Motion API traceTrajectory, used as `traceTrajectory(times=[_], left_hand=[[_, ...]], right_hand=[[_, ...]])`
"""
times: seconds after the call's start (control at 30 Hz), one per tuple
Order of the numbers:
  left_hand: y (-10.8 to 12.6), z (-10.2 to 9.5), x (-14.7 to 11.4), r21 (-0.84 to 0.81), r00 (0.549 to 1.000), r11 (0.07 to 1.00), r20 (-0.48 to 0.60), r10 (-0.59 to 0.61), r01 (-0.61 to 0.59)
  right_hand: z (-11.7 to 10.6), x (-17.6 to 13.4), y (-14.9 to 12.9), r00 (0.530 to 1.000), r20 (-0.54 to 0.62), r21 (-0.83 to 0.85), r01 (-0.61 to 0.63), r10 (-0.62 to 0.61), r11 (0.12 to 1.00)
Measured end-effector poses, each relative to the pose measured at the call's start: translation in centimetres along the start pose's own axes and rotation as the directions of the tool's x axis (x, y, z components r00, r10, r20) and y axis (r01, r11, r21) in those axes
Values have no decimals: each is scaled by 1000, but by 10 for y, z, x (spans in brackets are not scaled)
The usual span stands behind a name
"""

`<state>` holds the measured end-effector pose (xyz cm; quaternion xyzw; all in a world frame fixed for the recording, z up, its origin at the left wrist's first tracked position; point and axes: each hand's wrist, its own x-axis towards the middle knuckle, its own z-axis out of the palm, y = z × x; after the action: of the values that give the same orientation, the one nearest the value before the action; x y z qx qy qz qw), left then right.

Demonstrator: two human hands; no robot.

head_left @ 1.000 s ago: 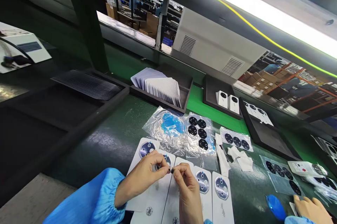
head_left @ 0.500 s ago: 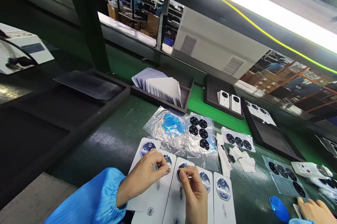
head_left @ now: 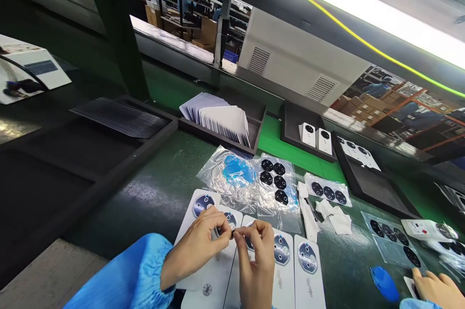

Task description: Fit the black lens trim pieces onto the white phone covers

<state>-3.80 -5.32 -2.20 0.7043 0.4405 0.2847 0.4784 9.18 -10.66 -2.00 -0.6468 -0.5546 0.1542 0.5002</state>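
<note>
Together, both hands (head_left: 201, 241) (head_left: 256, 263) pinch a tiny dark piece (head_left: 233, 234), partly hiding white panels (head_left: 311, 285) before a clear bag (head_left: 232, 197).

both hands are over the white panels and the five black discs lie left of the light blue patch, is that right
No: the five black discs lie right of the light blue patch, as the head view shows. The left hand and right hand are over the white panels.

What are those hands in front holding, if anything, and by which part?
A small dark piece, seemingly pinched at the right hand's fingertips, beside the left hand's. Which part is gripped can't be told.
</note>
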Motion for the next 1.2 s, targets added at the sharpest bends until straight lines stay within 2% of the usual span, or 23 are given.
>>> traceTrajectory(times=[0.1,0.17,0.33,0.47,0.6,0.73,0.87,1.07,1.2], left_hand=[[-2,0,1,-18,1000,999,9,-29,29],[-4,0,1,-24,999,999,9,-34,34],[-7,1,2,-18,1000,1000,-5,-6,6],[-4,-2,2,68,1000,998,0,20,-20],[-3,-8,0,269,988,952,1,152,-147],[-4,-10,-1,439,958,857,28,287,-270],[-3,-10,-1,562,930,748,122,346,-352],[-1,-4,5,782,914,500,217,342,-372],[10,-2,13,833,877,309,370,306,-459]], right_hand=[[-7,4,2,987,46,89,-160,156,983],[-9,4,4,988,56,81,-150,146,985],[0,-3,7,999,8,28,-32,32,999],[-1,-2,4,997,19,48,-77,76,996],[-12,3,0,991,-4,60,-133,134,989],[-18,1,1,980,3,82,-198,199,977],[-19,-4,9,976,26,122,-216,214,969],[-23,-6,17,980,38,150,-199,195,968],[-28,-7,19,974,64,177,-226,218,958]])
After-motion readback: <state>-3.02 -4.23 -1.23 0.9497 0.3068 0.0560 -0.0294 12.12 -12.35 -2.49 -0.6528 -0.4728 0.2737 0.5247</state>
